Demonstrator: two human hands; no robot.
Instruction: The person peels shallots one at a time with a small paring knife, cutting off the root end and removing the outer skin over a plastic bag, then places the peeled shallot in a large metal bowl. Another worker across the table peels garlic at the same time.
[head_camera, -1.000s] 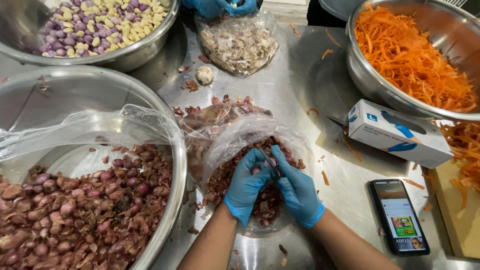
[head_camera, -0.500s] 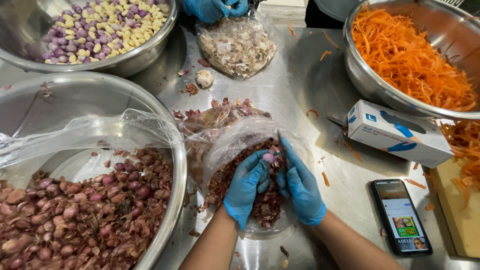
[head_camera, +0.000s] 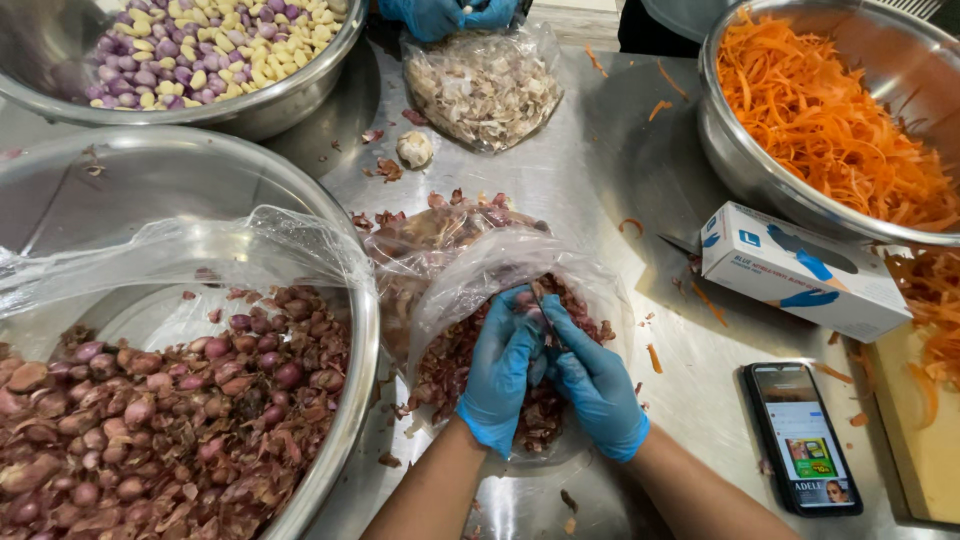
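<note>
**Gloved hands pinching a shallot over a bag of skins**

Pinched between both blue-gloved hands: one small purple shallot, fingertips closed tight around it. Left hand curled under and beside the bulb, right hand pressing in from the 3 o'clock side, thumbs nearly touching. Held directly above the open clear plastic bag of reddish-brown shallot skins, whose mouth gapes around both wrists. Hard to tell whether a thin blade sits between the fingers; too small to say.

At 9 o'clock from the hands, just beside the bag, a large round steel bowl lined with clear plastic film and heaped with unpeeled reddish shallots. At 11 o'clock, well apart, another steel bowl of peeled purple and pale yellow cloves. At 12 o'clock, a second clear bag of pale papery garlic skins, with a lone whitish garlic bulb lying near its lower left corner and another person's blue-gloved hands beyond it at the far edge. At 2 o'clock, a wide steel bowl of shredded orange carrot. At 3 o'clock, a white-and-blue cardboard glove box lying flat on the steel tabletop. At 4 o'clock, a black smartphone with lit screen, face up, near the right forearm.
</note>
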